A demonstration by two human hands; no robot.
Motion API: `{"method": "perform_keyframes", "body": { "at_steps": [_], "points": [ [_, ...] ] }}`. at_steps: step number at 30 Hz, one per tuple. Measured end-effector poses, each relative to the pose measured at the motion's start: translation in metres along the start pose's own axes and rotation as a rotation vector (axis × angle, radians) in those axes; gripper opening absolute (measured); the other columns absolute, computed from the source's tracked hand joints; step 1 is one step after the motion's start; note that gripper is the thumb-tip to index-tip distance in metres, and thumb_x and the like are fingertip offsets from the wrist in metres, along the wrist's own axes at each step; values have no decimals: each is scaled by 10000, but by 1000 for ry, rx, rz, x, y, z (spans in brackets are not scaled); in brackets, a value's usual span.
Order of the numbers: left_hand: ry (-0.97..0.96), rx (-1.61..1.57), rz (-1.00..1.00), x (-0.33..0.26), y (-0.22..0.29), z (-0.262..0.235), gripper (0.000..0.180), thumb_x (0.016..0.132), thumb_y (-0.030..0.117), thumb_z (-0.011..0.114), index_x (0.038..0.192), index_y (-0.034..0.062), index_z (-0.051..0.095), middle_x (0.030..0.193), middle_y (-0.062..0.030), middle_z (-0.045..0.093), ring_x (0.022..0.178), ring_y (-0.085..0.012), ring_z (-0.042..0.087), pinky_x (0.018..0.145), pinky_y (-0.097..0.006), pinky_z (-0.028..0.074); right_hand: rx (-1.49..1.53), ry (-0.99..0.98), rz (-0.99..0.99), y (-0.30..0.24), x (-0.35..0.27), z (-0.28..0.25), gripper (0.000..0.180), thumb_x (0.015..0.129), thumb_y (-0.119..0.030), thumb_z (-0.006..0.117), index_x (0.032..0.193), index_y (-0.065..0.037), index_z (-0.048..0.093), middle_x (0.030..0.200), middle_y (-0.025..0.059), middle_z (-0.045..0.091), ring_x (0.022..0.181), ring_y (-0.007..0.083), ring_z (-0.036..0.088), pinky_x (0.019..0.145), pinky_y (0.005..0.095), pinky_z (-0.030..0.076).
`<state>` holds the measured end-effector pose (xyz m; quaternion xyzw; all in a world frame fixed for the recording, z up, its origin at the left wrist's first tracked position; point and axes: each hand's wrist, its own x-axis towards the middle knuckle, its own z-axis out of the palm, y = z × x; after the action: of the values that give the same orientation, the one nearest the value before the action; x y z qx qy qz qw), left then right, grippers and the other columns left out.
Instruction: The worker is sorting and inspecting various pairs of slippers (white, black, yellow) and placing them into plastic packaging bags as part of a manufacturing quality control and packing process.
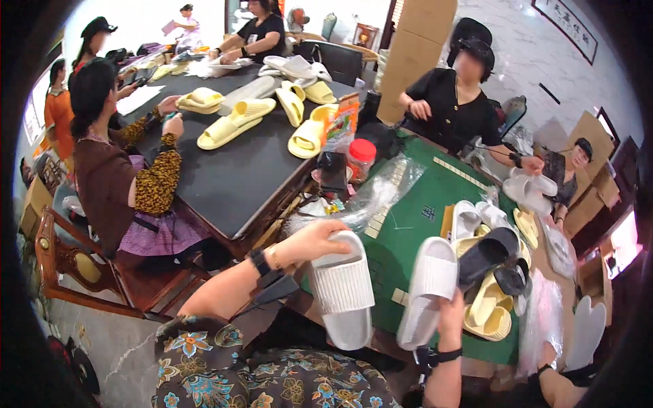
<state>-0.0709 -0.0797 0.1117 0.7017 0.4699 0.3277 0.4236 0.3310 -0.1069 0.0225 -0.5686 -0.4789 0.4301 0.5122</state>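
Observation:
My left hand (309,243) grips a pale grey slide slipper (343,285), fingers closed round its upper end near the ribbed strap. A matching grey slipper (428,282) is in my right hand (449,316), held by its side edge. Both slippers hang apart, tilted, over the near edge of a green table (408,231). Just right of my right hand lies a pile with a black slipper (486,255) and yellow slippers (488,306). Part of my right fingers is hidden behind the slipper.
A clear plastic bag (391,187) and a red-lidded jar (360,158) stand beyond my hands. On the dark table (224,180) lie more yellow slippers (235,124). Co-workers sit around both tables; another person's arm (559,387) reaches in at lower right, beside clear plastic wrap (542,316).

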Motion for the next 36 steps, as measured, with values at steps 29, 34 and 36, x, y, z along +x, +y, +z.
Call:
{"method": "perform_keyframes", "body": {
  "at_steps": [29,34,36],
  "points": [
    [447,700,8,35,-78,57,272,769,132,692,1025,42,673,992,-156,627,928,-344,618,801,-430,515,-648,-334,-162,23,-47,36,527,830,-179,608,1300,20,475,1189,268,552,1017,398,580,883,437,485],
    [356,881,79,73,-111,69,180,766,161,694,910,54,679,910,-165,619,869,-341,638,732,-429,529,-613,-305,-46,15,-57,33,494,851,-215,624,1277,4,505,1184,234,536,994,381,590,867,425,492],
    [334,928,87,80,-119,70,99,772,153,671,821,69,688,860,-164,626,795,-346,652,673,-432,536,-655,-320,-83,16,-62,27,461,853,-210,624,1254,-6,527,1189,229,536,989,376,593,864,419,493]
  ]
}}
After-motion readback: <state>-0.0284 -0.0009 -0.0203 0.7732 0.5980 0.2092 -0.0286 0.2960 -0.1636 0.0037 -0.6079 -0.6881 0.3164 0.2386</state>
